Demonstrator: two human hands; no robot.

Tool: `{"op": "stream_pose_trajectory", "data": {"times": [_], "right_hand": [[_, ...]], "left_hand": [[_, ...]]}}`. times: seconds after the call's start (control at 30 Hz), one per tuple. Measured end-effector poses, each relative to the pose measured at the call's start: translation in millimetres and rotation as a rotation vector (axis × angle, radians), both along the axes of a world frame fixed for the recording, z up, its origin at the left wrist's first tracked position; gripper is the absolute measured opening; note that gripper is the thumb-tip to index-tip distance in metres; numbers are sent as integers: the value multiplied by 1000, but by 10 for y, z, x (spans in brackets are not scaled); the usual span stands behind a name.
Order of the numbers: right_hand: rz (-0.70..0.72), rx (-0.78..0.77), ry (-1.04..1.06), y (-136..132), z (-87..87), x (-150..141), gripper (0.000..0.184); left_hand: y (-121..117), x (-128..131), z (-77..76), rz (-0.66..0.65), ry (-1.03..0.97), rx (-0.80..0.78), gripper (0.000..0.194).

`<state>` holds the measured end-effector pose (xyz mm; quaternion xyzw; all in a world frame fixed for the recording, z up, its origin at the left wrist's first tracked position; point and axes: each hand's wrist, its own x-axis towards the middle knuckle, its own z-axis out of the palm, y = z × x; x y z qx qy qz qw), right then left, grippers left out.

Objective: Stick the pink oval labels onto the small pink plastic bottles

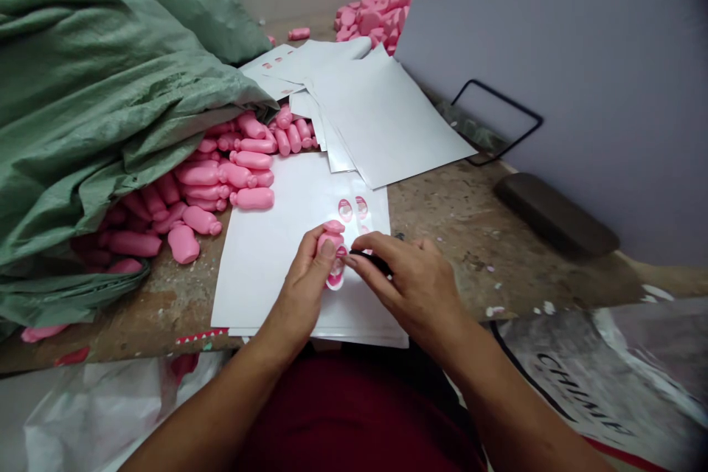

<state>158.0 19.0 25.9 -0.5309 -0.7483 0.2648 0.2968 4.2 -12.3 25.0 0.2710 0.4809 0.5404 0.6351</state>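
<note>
My left hand [304,280] is closed around a small pink plastic bottle [330,236], held above a white sticker sheet [276,251] on the table. My right hand [409,280] pinches something small at the bottle's front, beside an oval sticker [335,276]; a dark thin object [373,259] shows under its fingers. Two more oval stickers [352,209] remain on the sheet just beyond the bottle.
A pile of pink bottles [221,177] spills from a green woven sack [94,103] on the left. Used white sheets [381,118] lie further back, with more pink bottles [376,11] behind. A grey board [580,66] stands at right; a plastic bag [597,376] hangs below.
</note>
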Motion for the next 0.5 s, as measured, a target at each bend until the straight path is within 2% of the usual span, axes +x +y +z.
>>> {"op": "stream_pose_trajectory", "data": {"times": [0.1, 0.27, 0.37, 0.5], "right_hand": [[-33, -87, 101, -5, 32, 46, 20], [51, -438, 519, 9, 18, -25, 26], [60, -506, 605, 20, -33, -101, 31], [3, -540, 676, 18, -91, -150, 32]], "left_hand": [[2, -5, 12, 45, 66, 17, 32], [30, 36, 87, -4, -181, -61, 26], [34, 59, 76, -18, -245, -49, 24], [39, 40, 27, -19, -300, -67, 21]]}}
